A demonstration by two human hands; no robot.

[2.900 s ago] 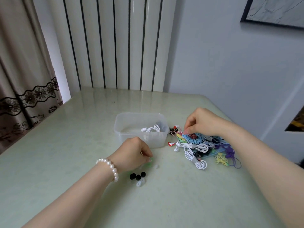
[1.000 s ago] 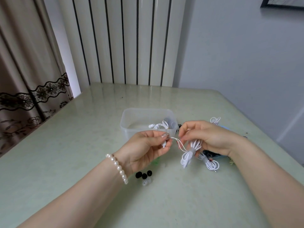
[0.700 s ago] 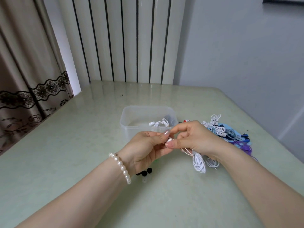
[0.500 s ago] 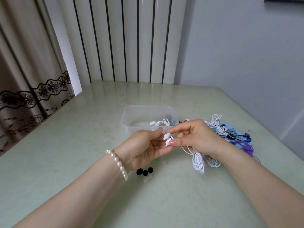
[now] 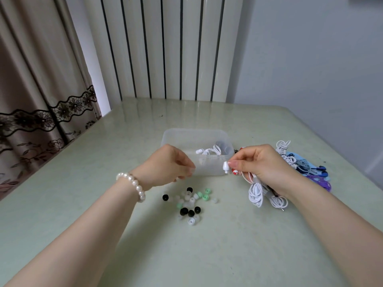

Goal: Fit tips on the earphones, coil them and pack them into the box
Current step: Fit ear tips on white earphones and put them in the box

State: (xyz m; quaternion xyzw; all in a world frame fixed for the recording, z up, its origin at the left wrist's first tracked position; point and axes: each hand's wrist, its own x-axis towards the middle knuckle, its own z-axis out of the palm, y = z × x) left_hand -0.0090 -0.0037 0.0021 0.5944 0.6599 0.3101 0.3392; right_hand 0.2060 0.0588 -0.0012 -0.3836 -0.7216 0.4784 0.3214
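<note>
My right hand (image 5: 263, 166) pinches a white earbud (image 5: 226, 167) between thumb and forefinger, and its bundled white cord (image 5: 255, 194) hangs below my palm. My left hand (image 5: 165, 165) hovers palm down, fingers loosely curled, just above a scatter of loose ear tips (image 5: 191, 200) in black, green, white and clear. I cannot tell whether its fingertips hold a tip. The clear plastic box (image 5: 172, 134) stands behind both hands with one coiled white earphone (image 5: 209, 151) inside.
A heap of coloured earphones (image 5: 304, 167), white, blue and purple, lies on the pale green table (image 5: 72, 183) right of the box, behind my right hand. A curtain hangs beyond the table's left edge, and a grey wall runs close along the right side.
My hands have drawn apart. The left hand has left the earbud and dropped towards the loose tips, while the right hand keeps the white earbud and cord.
</note>
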